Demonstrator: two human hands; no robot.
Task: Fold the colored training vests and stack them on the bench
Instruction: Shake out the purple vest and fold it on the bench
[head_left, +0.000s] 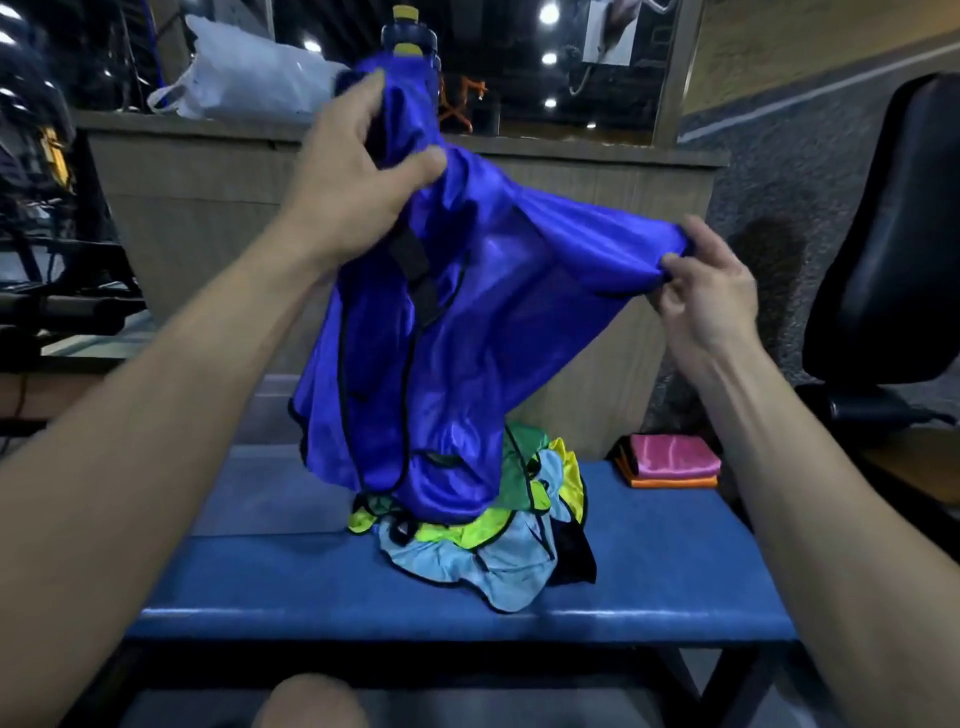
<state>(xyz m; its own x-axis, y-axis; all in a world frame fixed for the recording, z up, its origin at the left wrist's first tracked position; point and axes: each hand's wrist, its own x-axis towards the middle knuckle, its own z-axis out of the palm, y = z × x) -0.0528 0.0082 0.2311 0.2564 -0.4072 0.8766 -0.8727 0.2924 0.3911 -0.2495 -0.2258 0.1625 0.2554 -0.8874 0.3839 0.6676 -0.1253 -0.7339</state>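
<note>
Here the left hand (358, 171) and right hand (701, 291) each pinch the blue vest (467, 322), whose hanging cloth hides part of the vest pile (498, 545) on the desk (649, 582).

Royal-blue vest (467, 322), black trim; blue bench (311, 577).

I see a blue vest (483, 312) of glossy, slippery cloth with black trim, centre frame. The pile (498, 530) below has the same sheen. My bench (649, 571) pad looks like smooth vinyl; the counter (208, 197) behind, matt wood grain.
</note>
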